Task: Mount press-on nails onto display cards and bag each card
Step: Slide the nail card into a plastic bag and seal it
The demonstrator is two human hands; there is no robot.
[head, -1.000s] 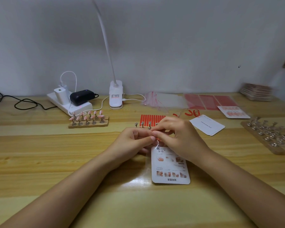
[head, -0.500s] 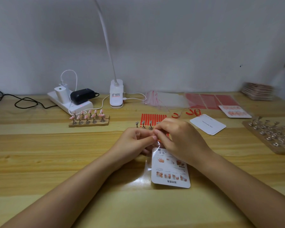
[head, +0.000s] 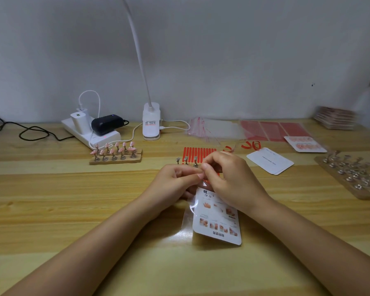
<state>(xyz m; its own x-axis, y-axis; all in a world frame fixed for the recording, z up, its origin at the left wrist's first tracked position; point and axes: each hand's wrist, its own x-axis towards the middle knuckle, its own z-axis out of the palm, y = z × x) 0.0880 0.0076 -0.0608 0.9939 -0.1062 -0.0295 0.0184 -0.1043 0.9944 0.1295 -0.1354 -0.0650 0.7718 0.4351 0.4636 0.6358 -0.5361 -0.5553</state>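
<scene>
A white printed display card (head: 219, 218) lies back-up inside a clear plastic bag (head: 187, 221) at the table's middle. My left hand (head: 175, 182) and my right hand (head: 231, 180) meet at the bag's far end, fingertips pinched together on its flap. The flap itself is mostly hidden under my fingers. Behind my hands lies a sheet of red adhesive strips (head: 199, 151) and a few small metal nail stands (head: 186, 161). A wooden holder with pink press-on nails on stands (head: 115, 152) sits to the left.
A power strip with chargers (head: 90, 129) and a white clip lamp (head: 151, 122) stand at the back. Clear bags (head: 212, 129), red sheets (head: 271, 130), a finished card (head: 305, 144), blank cards (head: 269, 161) and a board of bare stands (head: 350, 174) lie to the right.
The bagged card has tilted a little, its near end swinging right. My hands stay pinched at its far end and have shifted slightly.
</scene>
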